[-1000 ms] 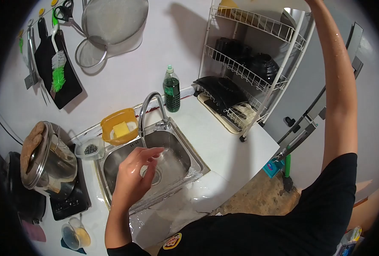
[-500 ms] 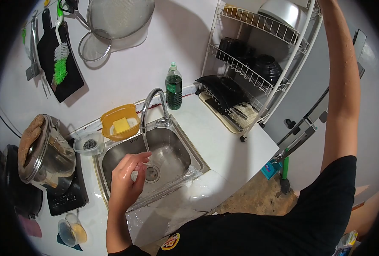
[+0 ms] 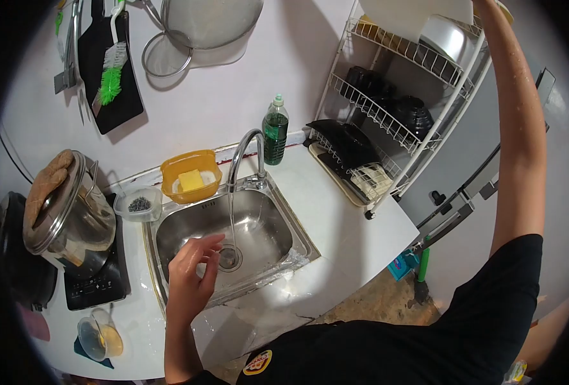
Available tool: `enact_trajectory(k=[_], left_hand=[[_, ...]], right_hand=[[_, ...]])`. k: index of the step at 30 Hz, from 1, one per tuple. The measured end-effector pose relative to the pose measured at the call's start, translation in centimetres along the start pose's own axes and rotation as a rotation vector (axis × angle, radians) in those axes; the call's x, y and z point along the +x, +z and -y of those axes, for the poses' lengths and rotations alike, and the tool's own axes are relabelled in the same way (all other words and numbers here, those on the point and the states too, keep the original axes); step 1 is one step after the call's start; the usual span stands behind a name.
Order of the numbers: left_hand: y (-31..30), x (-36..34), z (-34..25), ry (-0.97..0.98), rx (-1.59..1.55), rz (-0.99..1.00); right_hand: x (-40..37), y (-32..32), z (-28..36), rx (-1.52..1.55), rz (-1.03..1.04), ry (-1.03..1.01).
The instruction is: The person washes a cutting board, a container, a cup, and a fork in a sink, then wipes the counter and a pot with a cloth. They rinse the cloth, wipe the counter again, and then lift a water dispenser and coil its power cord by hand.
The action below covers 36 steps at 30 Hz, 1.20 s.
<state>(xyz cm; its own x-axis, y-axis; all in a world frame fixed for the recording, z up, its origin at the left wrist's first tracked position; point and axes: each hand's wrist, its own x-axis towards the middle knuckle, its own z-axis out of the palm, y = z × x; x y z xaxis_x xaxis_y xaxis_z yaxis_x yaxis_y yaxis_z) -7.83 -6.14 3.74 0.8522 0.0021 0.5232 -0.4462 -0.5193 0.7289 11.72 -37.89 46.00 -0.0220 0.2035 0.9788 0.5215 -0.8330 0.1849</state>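
My left hand (image 3: 193, 276) hovers over the near left side of the steel sink (image 3: 166, 249), wet, fingers loosely curved and thumb apart, with nothing in it. Water runs from the curved faucet (image 3: 236, 154) into the basin, just beyond my fingertips. At the upper right, my right arm stretches up to the wire rack (image 3: 419, 144). Only the edge of my right hand (image 3: 485, 4) shows, and its fingers are cut off by the frame. Right beside it, a flat, whitish plastic-looking piece (image 3: 412, 16) covers part of a silver bowl (image 3: 448, 42); it appears held.
Behind the sink are a yellow basin (image 3: 169, 186) with a yellow sponge (image 3: 191, 180), a clear tub (image 3: 125, 210) with a scrubber and a green soap bottle (image 3: 275, 135). A steel pot (image 3: 95, 224) stands on a black cooktop (image 3: 95, 292). Sieves (image 3: 210, 19) hang above.
The view has shifted, so the counter and rack sit farther right. The whitish piece has come into view in front of the silver bowl. My left hand stays over the sink.
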Motion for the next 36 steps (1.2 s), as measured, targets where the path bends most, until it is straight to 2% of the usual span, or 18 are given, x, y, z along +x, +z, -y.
enact_trajectory(k=[2,5,8,11,13,17,21,22,25,26,29,33,34,36], left_hand=[[-0.1,-0.4,0.2,-0.024,-0.022,-0.017],[-0.3,-0.8,0.4,-0.047,-0.040,-0.044],[-0.7,-1.1,0.6,-0.076,-0.033,-0.059],[-0.8,-1.4,1.3,-0.095,-0.035,-0.063],[-0.9,-1.5,1.7,-0.109,-0.037,-0.064],[-0.5,-1.0,2.1,-0.110,-0.044,-0.049],[0.3,-0.2,2.2,-0.111,-0.067,-0.021],[0.6,0.0,2.3,-0.119,-0.080,-0.007],[1.2,0.2,2.1,-0.134,-0.085,0.027],[1.4,0.3,2.0,-0.124,-0.073,0.034],[1.5,0.7,2.1,-0.145,-0.057,0.049],[1.9,0.4,2.5,-0.174,-0.038,0.073],[2.0,0.4,2.6,-0.175,-0.038,0.086],[2.3,0.1,2.8,-0.180,-0.038,0.111]], right_hand=[[0.0,0.3,0.1,0.040,-0.029,0.049],[0.1,1.3,-0.9,0.033,0.001,-0.077],[-0.4,2.0,-1.2,0.016,0.120,-0.061],[-1.2,2.3,-2.1,0.022,0.149,0.042],[-1.9,2.3,-3.8,-0.001,0.148,0.035],[-4.3,1.9,-6.6,-0.205,0.184,-0.021],[-7.3,2.2,-7.0,-0.024,0.375,0.171],[-8.1,2.4,-7.0,-0.049,0.410,0.274],[-10.7,3.4,-7.5,-0.265,0.405,-0.092],[-11.6,3.7,-8.5,-0.261,0.435,-0.098],[-14.6,5.7,-12.0,-0.077,0.354,-0.092],[-16.6,6.0,-14.6,-0.175,0.396,0.203],[-17.3,6.2,-15.6,-0.063,0.329,0.175],[-16.8,5.7,-14.6,-0.128,0.408,0.197]])
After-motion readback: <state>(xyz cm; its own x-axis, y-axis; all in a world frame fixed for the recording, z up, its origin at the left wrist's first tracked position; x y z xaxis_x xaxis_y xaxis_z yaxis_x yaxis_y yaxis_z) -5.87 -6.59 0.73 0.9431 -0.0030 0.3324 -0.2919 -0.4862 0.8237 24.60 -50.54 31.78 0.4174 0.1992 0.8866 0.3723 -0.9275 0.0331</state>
